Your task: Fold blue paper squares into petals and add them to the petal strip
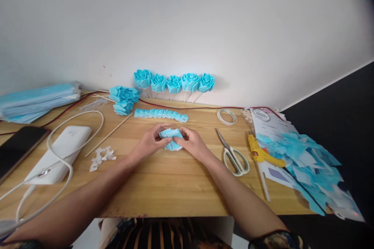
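Observation:
A small stack of light blue folded petal pieces [174, 144] is held above the middle of the wooden table. My left hand [153, 139] grips it from the left, thumb on the near face. From the other side my right hand [191, 142] closes on the same pieces, its thumb close to the left one. Just beyond my hands lies an overlapping row of blue folded petals [160, 114]. Blue handmade roses [174, 84] on thin sticks lean against the wall, and more blue roses [124, 99] lie at the left of the row.
Scissors [232, 153], a tape roll [226, 116] and a yellow glue gun [260, 151] lie to the right, beside piled blue scraps [306, 159]. On the left are a wooden stick [109, 134], white scraps [101, 157], a power bank [61, 153] with a cable, and a phone [20, 149].

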A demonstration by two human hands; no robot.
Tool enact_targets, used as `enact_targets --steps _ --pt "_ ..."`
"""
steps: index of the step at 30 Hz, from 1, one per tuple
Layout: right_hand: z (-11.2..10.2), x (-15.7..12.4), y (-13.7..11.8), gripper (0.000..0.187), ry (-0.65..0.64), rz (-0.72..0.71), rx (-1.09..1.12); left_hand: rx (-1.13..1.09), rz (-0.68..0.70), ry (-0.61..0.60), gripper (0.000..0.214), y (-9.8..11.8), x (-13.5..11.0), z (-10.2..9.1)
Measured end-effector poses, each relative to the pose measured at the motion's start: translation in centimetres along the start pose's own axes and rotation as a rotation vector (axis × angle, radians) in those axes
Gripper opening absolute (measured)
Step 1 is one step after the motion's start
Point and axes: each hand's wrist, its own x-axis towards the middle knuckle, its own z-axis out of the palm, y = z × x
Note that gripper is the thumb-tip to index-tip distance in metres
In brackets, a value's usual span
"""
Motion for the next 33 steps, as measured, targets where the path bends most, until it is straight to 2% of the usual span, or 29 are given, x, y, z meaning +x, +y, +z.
enact_targets --steps 5,10,13,15,18,22,25,29,33 --pt "0.2 0.0 0.1 0.016 -0.007 -0.026 -0.081 -0.012 0.050 0.041 0.042 0.1 -0.1 0.0" --pt "0.1 0.2 0.2 0.039 -0.040 -0.081 -0.045 -0.191 0.096 0.091 0.038 0.3 0.0 -0.1" --pt "-0.2 0.1 0.2 0.034 0.015 -0.130 -0.117 -0.222 0.118 0.077 0.039 0.2 0.1 -0.2" --pt "-0.5 0.1 0.0 0.028 0.070 -0.168 -0.209 -0.137 0.157 0.086 0.039 0.0 0.2 -0.3" --pt "-0.7 0.1 0.0 0.025 0.111 -0.259 -0.377 0.122 0.228 0.095 0.041 -0.1 0.2 -0.3" --pt "-0.6 0.3 0.4 0.035 0.044 -0.281 -0.455 0.399 0.271 0.068 0.048 -0.3 0.3 -0.3" --pt "-0.5 0.5 0.9 0.043 0.019 -0.284 -0.451 0.462 0.285 0.052 0.053 -0.7 0.4 -0.3" --pt "-0.6 0.7 1.4 0.056 0.009 -0.282 -0.446 0.440 0.272 0.036 0.056 -0.8 0.5 -0.4" --pt "-1.0 0.8 1.5 0.060 -0.001 -0.300 -0.439 0.449 0.249 0.033 0.056 -0.6 0.4 -0.6"
